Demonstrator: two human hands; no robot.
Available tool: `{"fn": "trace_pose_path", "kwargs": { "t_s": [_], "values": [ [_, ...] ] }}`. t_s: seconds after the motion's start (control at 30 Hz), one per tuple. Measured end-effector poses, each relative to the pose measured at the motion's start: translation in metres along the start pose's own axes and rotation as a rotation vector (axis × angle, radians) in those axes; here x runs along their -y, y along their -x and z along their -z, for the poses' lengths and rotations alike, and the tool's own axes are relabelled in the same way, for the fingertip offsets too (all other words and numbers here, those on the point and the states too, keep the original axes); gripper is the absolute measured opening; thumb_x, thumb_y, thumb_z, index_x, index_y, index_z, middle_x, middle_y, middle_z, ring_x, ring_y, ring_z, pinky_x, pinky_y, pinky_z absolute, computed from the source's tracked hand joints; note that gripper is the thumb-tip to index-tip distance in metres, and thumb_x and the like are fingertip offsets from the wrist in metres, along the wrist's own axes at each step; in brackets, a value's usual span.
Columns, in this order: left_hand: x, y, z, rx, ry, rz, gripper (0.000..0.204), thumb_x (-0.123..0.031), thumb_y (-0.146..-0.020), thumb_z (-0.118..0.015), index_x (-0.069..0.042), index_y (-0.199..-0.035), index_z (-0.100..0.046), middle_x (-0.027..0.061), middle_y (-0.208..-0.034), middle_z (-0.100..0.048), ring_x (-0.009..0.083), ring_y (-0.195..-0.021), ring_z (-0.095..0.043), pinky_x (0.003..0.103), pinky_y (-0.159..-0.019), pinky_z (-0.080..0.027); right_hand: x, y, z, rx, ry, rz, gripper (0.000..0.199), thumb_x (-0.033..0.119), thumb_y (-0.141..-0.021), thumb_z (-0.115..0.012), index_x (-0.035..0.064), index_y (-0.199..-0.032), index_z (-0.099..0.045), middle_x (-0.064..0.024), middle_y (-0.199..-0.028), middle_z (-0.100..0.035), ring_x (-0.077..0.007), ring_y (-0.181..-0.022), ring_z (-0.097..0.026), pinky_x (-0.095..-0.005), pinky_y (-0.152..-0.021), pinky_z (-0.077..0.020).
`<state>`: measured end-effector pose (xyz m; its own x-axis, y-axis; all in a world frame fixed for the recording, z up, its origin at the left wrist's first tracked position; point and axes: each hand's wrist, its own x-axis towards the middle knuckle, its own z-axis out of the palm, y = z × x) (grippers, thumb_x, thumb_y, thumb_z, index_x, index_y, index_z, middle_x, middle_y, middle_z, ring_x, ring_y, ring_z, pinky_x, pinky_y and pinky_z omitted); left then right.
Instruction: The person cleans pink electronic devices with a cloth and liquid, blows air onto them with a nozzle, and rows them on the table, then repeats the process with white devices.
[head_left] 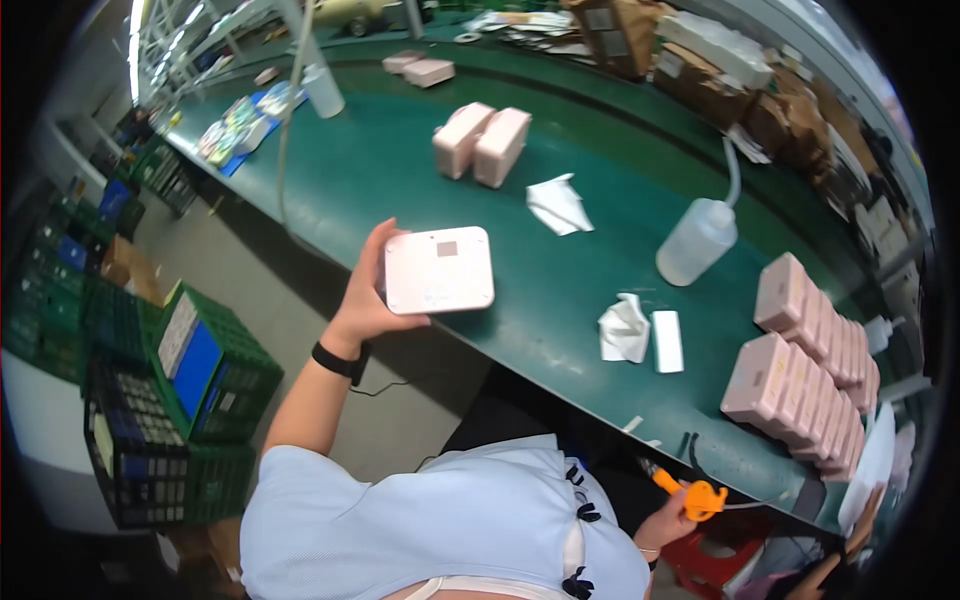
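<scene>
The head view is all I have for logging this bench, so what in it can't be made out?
- Left hand: its fingers are hidden behind the pink box it holds up.
- Right hand: partly covered by the orange tool; the tool's kind is unclear.
- Squeeze bottle: its contents are not discernible.
- Pink box rows: the far ends blur at the fisheye rim.
</scene>
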<state>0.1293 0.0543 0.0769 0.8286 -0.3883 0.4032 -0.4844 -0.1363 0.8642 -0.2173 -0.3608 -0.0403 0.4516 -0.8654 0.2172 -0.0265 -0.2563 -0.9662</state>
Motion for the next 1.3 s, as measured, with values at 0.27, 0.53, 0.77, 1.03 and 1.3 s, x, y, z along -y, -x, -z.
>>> {"fn": "trace_pose_path", "kwargs": {
  "t_s": [0.27, 0.53, 0.77, 1.03, 1.3],
  "values": [
    [-0.05, 0.127, 0.03, -0.241, -0.119, -0.033, 0.122, -0.012, -0.052, -0.093, -0.012, -0.152, -0.022, 0.011, -0.138, -0.047, 0.0268, -0.128, -0.049, 0.042, -0.107, -0.039, 0.142, -0.024, -0.104, 0.671, -0.674, 0.083, 0.051, 0.026, -0.091, -0.068, -0.0044, -0.127, -0.051, -0.0163, -0.109, -0.064, -0.0236, -0.072, -0.062, -0.0326, -0.074, -0.0493],
    [-0.054, 0.208, 0.06, -0.318, -0.456, 0.12, 0.113, -0.009, -0.055, -0.087, -0.013, -0.15, -0.025, 0.011, -0.138, -0.048, 0.0274, -0.127, -0.05, 0.042, -0.107, -0.04, 0.177, 0.015, -0.189, 1.578, 0.451, 0.612, 0.031, 0.029, -0.086, -0.07, 0.0019, -0.086, -0.055, -0.0136, -0.077, -0.062, -0.0329, -0.06, -0.06, -0.0401, -0.054, -0.0468],
    [-0.041, 0.217, 0.075, -0.171, -0.807, 0.207, 0.1, -0.009, -0.057, -0.082, -0.008, -0.144, -0.032, 0.014, -0.129, -0.055, 0.0312, -0.122, -0.053, 0.041, -0.104, -0.042, 0.186, 0.03, -0.216, 1.621, 0.485, 0.694, 0.032, 0.027, -0.087, -0.07, 0.0038, -0.081, -0.049, -0.0147, -0.07, -0.06, -0.0358, -0.059, -0.06, -0.0423, -0.053, -0.048],
    [-0.036, 0.207, 0.074, -0.054, -0.784, 0.249, 0.101, -0.015, -0.055, -0.086, -0.007, -0.144, -0.036, 0.0134, -0.129, -0.056, 0.0319, -0.118, -0.055, 0.042, -0.103, -0.043, 0.192, 0.035, -0.237, 1.527, 0.459, 0.69, 0.033, 0.03, -0.087, -0.07, 0.0044, -0.083, -0.05, -0.0147, -0.067, -0.06, -0.0362, -0.059, -0.061, -0.0433, -0.052, -0.0478],
    [-0.022, 0.238, 0.023, -0.686, 1.222, 0.832, 0.099, -0.049, -0.062, -0.082, -0.015, -0.145, -0.041, 0.0107, -0.13, -0.053, 0.0316, -0.12, -0.052, 0.057, -0.11, -0.037, 0.178, 0.019, -0.244, 1.546, 0.474, 0.604, 0.033, 0.03, -0.088, -0.069, 0.0044, -0.084, -0.05, -0.0159, -0.066, -0.06, -0.0385, -0.061, -0.061, -0.0448, -0.053, -0.0474]
  ]
}}
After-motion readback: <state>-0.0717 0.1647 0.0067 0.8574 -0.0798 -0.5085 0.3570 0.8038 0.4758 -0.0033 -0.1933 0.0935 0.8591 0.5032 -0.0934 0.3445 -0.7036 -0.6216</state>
